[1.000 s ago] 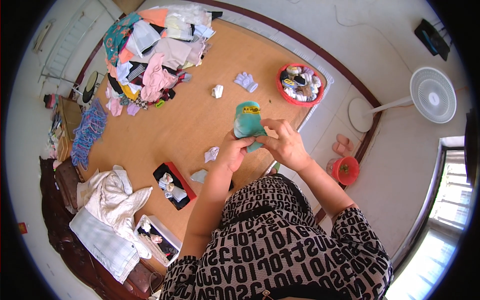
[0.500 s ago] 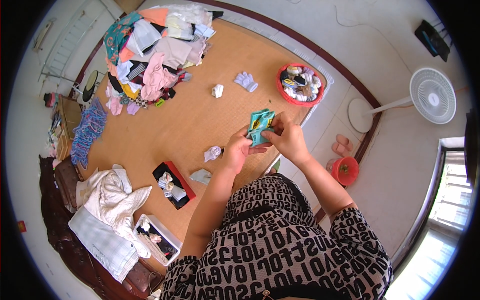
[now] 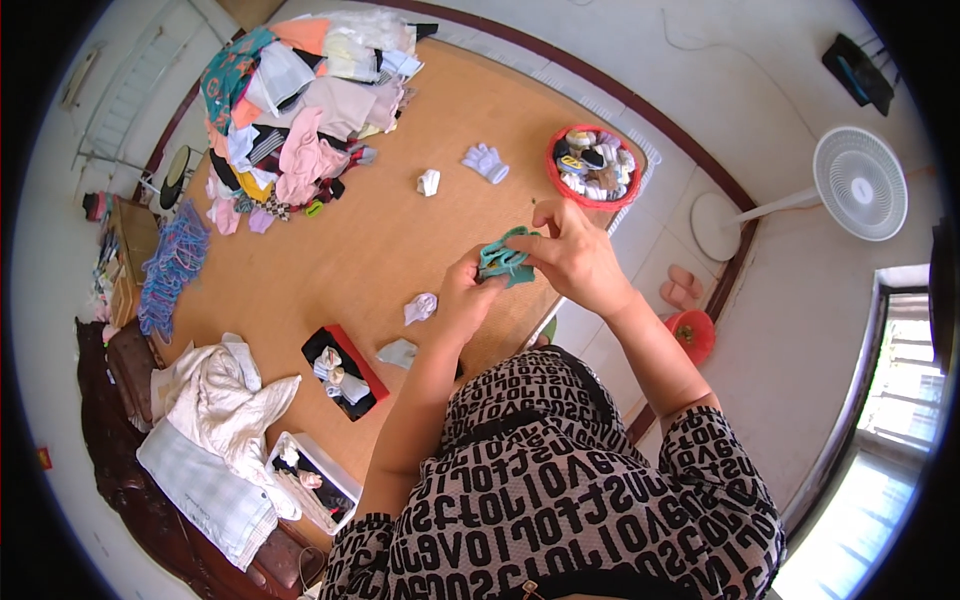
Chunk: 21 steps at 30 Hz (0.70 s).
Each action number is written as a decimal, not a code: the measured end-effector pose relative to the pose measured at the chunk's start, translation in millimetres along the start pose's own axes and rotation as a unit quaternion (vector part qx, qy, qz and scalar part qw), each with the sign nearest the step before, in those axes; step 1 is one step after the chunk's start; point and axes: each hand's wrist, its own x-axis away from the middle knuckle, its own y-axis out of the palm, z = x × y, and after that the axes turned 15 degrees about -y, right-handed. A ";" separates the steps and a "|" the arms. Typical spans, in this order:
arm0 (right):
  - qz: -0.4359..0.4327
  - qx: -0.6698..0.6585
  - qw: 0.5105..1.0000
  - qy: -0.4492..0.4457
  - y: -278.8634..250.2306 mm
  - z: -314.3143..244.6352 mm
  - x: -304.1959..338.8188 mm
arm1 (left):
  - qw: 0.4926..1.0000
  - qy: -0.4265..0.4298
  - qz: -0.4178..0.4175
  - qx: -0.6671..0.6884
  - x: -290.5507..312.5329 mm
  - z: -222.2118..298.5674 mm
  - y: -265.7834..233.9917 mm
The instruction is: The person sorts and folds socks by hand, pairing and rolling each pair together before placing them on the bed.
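Observation:
A folded teal sock [image 3: 521,278] with a little yellow on it is held up in front of me, over the mat-covered bed. My left hand [image 3: 468,295] grips its lower left side, thumb on top. My right hand [image 3: 582,255] has its fingers at the sock's upper right edge, where the fabric is bunched into folds. Beyond my hands lie a small balled white sock [image 3: 428,182] and a pale lavender glove [image 3: 486,163]. Nearer my left forearm are a crumpled whitish sock [image 3: 420,308] and a flat grey cloth piece [image 3: 398,353].
A red basket [image 3: 556,188] of rolled socks stands at the far right corner. A heap of clothes [image 3: 310,110] fills the far left. On the left sit a red-and-black box [image 3: 372,372], a white bin [image 3: 350,510], bedding [image 3: 215,450] and blue hangers [image 3: 175,270]. A fan [image 3: 860,185] stands right.
The teal sock has been turned and folded over, so its yellow print now hardly shows. My right hand has risen to its upper edge, and my left hand has shifted slightly left.

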 end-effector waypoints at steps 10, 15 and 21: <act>0.046 0.070 0.992 -0.093 36.1 -10.0 21.5 | 0.989 -0.041 0.055 0.135 2.9 6.6 4.1; 0.026 0.048 0.998 0.029 53.8 -15.7 33.4 | 0.976 -0.079 0.041 0.199 3.5 0.2 1.1; 0.000 0.006 0.997 0.071 45.0 -6.6 38.7 | 0.978 -0.107 -0.026 0.179 7.9 0.1 -8.3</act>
